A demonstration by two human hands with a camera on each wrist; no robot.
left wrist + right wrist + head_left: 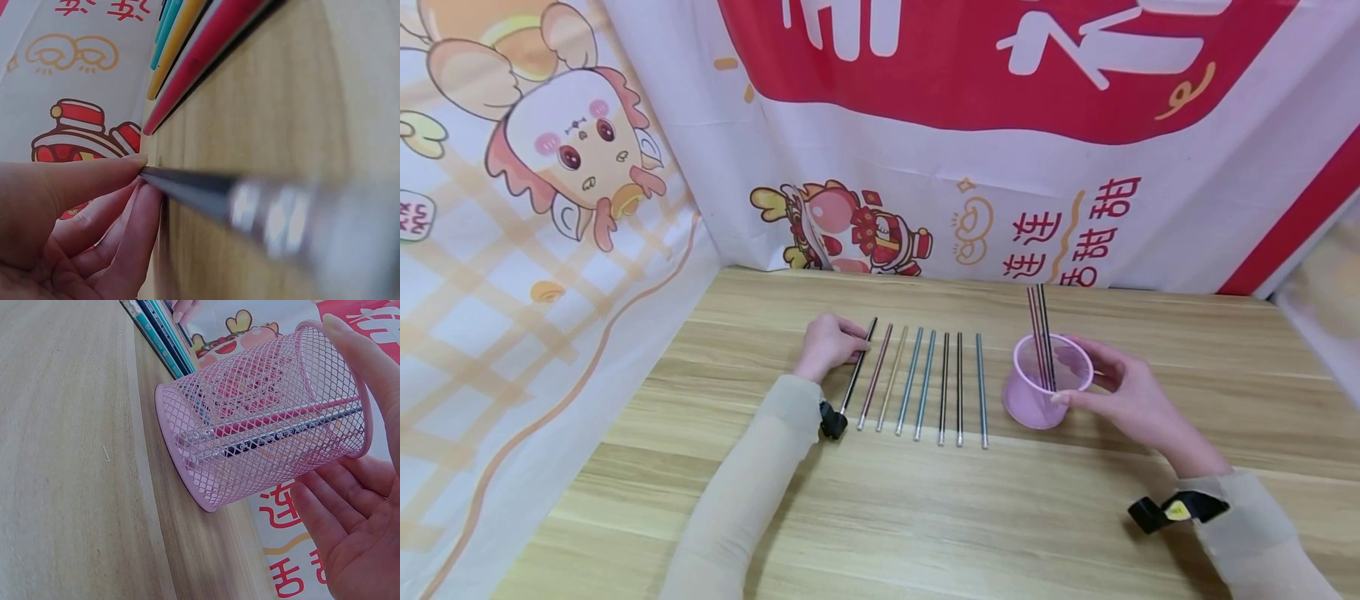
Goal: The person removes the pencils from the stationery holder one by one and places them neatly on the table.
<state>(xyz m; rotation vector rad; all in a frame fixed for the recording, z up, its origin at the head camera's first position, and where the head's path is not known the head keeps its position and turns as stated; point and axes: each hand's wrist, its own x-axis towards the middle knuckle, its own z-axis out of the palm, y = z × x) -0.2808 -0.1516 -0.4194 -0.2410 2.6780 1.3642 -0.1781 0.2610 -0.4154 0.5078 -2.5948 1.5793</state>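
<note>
At the left end of a row of pencils, my left hand (831, 344) pinches a black pencil (853, 382) between thumb and finger near its far end. The left wrist view has this black pencil (194, 190) running from the fingertips toward the camera, its near end blurred. My right hand (1126, 396) grips a pink mesh pencil holder (1030, 410), thumb at the rim and fingers round the far side. The holder stands upright on the table. Inside lean a few pencils (1041, 337), dark and reddish, also visible through the mesh (250, 494).
Beside the pinched one lie a red pencil (876, 377), a yellow pencil (892, 379), and several teal and black pencils, roughly parallel, between the hands. A printed cloth (880, 142) hangs behind the wooden table (910, 517), another (550, 333) along its left.
</note>
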